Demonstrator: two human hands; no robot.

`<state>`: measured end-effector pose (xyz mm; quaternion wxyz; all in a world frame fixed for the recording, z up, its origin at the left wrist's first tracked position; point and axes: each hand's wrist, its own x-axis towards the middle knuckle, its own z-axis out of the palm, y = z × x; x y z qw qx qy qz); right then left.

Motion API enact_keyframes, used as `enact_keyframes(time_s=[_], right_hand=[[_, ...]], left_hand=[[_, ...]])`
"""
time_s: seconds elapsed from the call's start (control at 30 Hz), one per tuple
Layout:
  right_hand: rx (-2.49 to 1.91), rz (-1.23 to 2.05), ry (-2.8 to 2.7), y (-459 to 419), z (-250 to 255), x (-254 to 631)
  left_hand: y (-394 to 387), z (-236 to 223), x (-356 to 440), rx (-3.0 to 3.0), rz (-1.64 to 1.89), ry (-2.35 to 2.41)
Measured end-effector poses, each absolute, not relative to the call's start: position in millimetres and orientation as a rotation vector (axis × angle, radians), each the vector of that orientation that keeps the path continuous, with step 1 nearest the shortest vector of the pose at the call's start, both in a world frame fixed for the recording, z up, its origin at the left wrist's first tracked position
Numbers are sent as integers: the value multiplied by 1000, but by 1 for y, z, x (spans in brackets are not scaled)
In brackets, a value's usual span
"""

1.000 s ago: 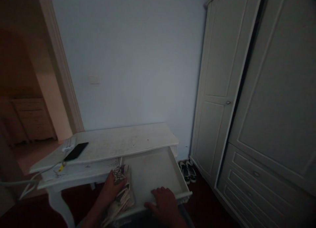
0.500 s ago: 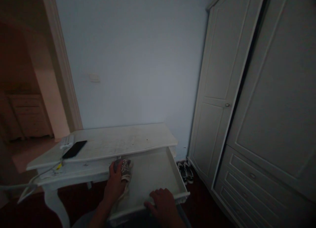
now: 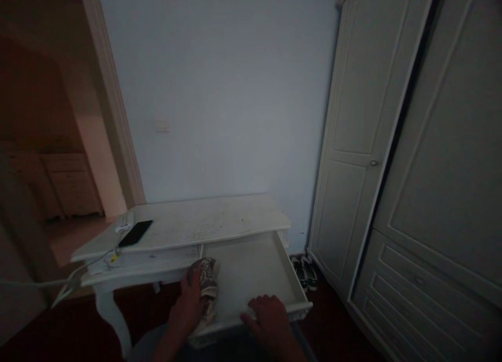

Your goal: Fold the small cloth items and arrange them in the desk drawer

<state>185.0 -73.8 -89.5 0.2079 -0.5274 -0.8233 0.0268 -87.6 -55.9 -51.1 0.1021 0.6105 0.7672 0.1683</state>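
A white drawer (image 3: 251, 278) is pulled out from the white desk (image 3: 219, 215). My left hand (image 3: 192, 296) is closed around a crumpled cloth (image 3: 208, 281) with a grey-brown and white pattern. It presses the cloth over the drawer's left side, and part of the cloth hangs down inside. On the drawer's front edge, near its middle, rests my right hand (image 3: 270, 317), with the fingers bent over the rim and the thumb to the left. The drawer's left wall is mostly hidden by my left hand and the cloth.
A dark phone (image 3: 135, 233) and a white power strip (image 3: 124, 222) with a cable (image 3: 84, 268) lie at the desk's left end. Shoes (image 3: 304, 272) stand on the floor between desk and wardrobe (image 3: 353, 158). A doorway opens at the left.
The view has turned slightly left, so everything sits further right. My left hand and the cloth have slid a little toward me along the drawer's side. My right hand stays on the front edge.
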Motion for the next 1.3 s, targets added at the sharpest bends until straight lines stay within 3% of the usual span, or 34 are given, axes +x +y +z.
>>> enact_keyframes(time_s=[0.23,0.6,0.8,1.0,1.3], right_hand=[[-1512,72,-2323,-70,-95,185],[-1509,116,-2332,-78,-78,183],[-1502,101,-2323,-79,-76,183],[-1521,100,-2343,-79,-78,183],[-1512,102,-2345,-82,-71,183]], left_hand=[[9,-16,-93,1744,738,2116],[-104,-105,-128,1825,750,2037],[-48,-57,-106,1835,698,2079],[4,-17,-87,1765,894,2117],[-83,-84,-126,1843,807,1946]])
